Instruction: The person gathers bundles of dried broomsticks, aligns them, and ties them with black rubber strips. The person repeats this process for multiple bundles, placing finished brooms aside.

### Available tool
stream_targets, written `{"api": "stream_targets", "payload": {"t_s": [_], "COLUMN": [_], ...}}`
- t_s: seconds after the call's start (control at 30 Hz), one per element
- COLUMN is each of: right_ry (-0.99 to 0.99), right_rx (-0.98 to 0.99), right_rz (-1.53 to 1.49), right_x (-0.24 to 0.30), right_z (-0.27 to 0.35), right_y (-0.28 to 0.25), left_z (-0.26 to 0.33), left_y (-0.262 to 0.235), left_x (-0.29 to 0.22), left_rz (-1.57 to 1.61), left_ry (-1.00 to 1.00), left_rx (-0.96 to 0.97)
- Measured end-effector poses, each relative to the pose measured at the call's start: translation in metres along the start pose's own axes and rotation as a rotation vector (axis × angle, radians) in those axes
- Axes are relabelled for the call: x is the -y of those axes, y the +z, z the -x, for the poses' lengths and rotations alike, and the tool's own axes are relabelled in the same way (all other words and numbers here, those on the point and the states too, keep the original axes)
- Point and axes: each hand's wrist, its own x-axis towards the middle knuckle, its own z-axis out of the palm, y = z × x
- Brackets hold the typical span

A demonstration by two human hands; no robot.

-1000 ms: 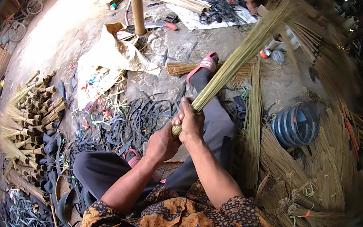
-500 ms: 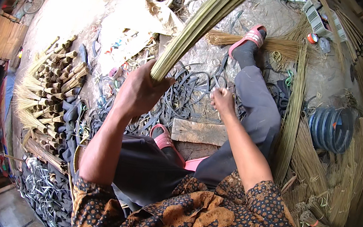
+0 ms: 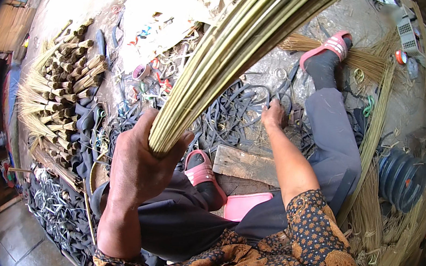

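Observation:
My left hand (image 3: 146, 159) is wrapped round the lower end of a thick bundle of thin greenish-yellow sticks (image 3: 215, 62), like broom ribs. The bundle rises tilted to the right and runs out of the top of the view. Lower down, my right hand (image 3: 275, 116) reaches to a heap of black rubber strips (image 3: 233, 106) on the floor. Its fingers are bent together at a looped strip (image 3: 281, 91); the fingertips are partly hidden. Between my feet lies a worn wooden board (image 3: 247, 164).
Many finished stick bundles (image 3: 62, 94) are stacked at the left, above dark rubber scraps (image 3: 54, 219). Loose sticks (image 3: 367, 205) and a clear blue ribbed plastic container (image 3: 403, 180) lie at the right. A grey plastic basket (image 3: 409, 33) stands at the far right.
My right hand has gone down and away from me to the rubber strips. The stick bundle now looks larger and nearer, still in my left hand. The view has shifted slightly.

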Motion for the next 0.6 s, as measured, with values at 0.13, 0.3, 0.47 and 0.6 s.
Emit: {"api": "stream_targets", "payload": {"t_s": [0.13, 0.3, 0.47, 0.6], "right_ry": [-0.089, -0.589, -0.730, -0.789], "right_rx": [0.163, -0.133, 0.351, 0.493], "right_rz": [-0.236, -0.638, -1.141, -1.294], "right_x": [0.003, 0.013, 0.026, 0.048], "right_z": [0.000, 0.053, 0.139, 0.217], "right_y": [-0.014, -0.073, -0.167, -0.214], "left_z": [0.000, 0.004, 0.013, 0.016], "left_y": [-0.003, -0.003, 0.011, 0.028], "left_x": [-0.001, 0.003, 0.004, 0.001], "left_rz": [-0.056, -0.091, -0.107, -0.159], "left_ry": [0.017, 0.066, 0.081, 0.181], "left_rx": [-0.003, 0.009, -0.006, -0.013]}}
